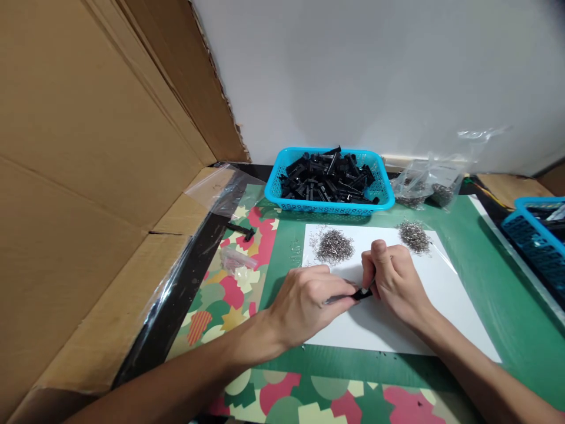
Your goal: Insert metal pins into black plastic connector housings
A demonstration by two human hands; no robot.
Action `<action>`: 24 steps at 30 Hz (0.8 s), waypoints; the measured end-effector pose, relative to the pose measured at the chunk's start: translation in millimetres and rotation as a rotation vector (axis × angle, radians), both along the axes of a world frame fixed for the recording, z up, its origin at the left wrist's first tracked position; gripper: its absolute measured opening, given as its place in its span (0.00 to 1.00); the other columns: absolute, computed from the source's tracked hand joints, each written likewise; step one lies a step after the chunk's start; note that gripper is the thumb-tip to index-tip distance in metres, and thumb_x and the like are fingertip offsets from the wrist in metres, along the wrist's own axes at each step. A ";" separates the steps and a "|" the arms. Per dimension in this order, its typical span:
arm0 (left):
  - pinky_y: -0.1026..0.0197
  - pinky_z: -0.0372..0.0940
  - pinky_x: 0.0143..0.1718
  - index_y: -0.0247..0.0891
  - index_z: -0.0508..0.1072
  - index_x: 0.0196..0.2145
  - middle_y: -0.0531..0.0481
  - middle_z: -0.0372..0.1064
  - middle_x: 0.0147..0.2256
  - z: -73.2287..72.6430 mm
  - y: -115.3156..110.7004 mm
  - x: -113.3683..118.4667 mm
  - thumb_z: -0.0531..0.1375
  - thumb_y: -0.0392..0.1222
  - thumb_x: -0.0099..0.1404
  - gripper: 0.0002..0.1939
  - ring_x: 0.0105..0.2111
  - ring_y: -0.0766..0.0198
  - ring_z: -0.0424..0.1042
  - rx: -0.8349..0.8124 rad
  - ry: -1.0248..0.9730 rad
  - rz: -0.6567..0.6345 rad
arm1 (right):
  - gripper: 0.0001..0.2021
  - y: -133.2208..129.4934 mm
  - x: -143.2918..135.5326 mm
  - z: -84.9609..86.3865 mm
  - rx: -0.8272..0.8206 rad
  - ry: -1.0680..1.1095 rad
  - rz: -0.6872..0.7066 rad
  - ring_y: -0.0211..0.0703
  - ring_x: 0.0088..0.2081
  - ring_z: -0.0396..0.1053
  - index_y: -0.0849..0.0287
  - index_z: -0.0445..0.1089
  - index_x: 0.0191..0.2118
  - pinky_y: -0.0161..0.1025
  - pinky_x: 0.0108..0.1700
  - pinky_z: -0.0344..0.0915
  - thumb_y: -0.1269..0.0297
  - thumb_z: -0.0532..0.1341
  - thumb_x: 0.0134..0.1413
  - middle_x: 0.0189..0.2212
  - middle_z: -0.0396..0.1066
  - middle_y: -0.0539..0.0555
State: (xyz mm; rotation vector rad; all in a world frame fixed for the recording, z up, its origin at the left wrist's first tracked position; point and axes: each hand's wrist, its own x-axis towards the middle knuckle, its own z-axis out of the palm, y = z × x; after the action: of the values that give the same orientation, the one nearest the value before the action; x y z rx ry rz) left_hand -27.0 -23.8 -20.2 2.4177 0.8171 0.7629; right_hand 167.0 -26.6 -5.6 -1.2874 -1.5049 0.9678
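Over the white sheet of paper, my left hand pinches a small black plastic part between thumb and fingers. My right hand is closed at the right end of this same part, its fingers curled in and the thumb uppermost. Whether the right fingers also hold something smaller is hidden. Just beyond the hands lies a pile of small metal pins on the paper. A second pile of small metal pieces sits at the paper's far right corner.
A blue basket full of black plastic parts stands at the back. Clear bags of metal pieces are beside it. Another blue basket is at the right. A black part lies at left, near a cardboard wall.
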 end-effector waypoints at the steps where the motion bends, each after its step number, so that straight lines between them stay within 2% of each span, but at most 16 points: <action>1: 0.58 0.73 0.37 0.38 0.85 0.41 0.48 0.85 0.37 0.1 0.0 0.0 0.64 0.40 0.74 0.08 0.33 0.59 0.81 0.003 0.003 0.000 | 0.45 -0.2 -0.6 0.4 0.001 0.000 0.000 0.35 0.12 0.58 0.58 0.66 0.11 0.33 0.17 0.51 0.26 0.45 0.65 0.07 0.57 0.50; 6: 0.58 0.74 0.38 0.38 0.85 0.41 0.48 0.85 0.38 1.0 0.3 -0.1 0.63 0.38 0.75 0.09 0.35 0.60 0.81 0.010 -0.031 -0.023 | 0.46 -0.8 -4.2 1.5 0.005 0.001 -0.002 0.36 0.12 0.58 0.57 0.65 0.10 0.33 0.17 0.52 0.26 0.42 0.65 0.07 0.56 0.50; 10: 0.59 0.72 0.34 0.37 0.84 0.38 0.49 0.84 0.35 2.3 0.3 -0.3 0.64 0.38 0.74 0.08 0.32 0.60 0.79 0.038 -0.014 -0.029 | 0.45 -0.7 -5.6 -0.4 0.012 0.008 -0.020 0.35 0.12 0.57 0.57 0.65 0.11 0.33 0.17 0.51 0.27 0.43 0.66 0.07 0.56 0.50; 18: 0.61 0.67 0.27 0.36 0.79 0.32 0.51 0.80 0.28 5.7 -2.2 2.8 0.57 0.28 0.73 0.14 0.27 0.61 0.78 0.143 0.001 -0.013 | 0.43 0.1 -6.6 -3.9 0.009 -0.010 -0.033 0.34 0.14 0.60 0.57 0.63 0.11 0.34 0.20 0.55 0.32 0.46 0.70 0.09 0.61 0.51; 24: 0.61 0.67 0.27 0.35 0.79 0.32 0.52 0.78 0.27 4.1 -2.8 1.6 0.57 0.25 0.69 0.13 0.25 0.61 0.77 0.160 0.001 0.001 | 0.41 -2.3 -7.5 -9.4 0.081 -0.077 -0.002 0.33 0.14 0.60 0.58 0.62 0.12 0.34 0.21 0.55 0.38 0.49 0.73 0.09 0.61 0.50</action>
State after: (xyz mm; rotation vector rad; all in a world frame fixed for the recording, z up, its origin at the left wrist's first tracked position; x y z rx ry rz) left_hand -25.4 -26.6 -16.1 2.5579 0.7846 0.8566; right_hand 159.5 -28.9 -14.9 -1.2807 -1.5850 0.8556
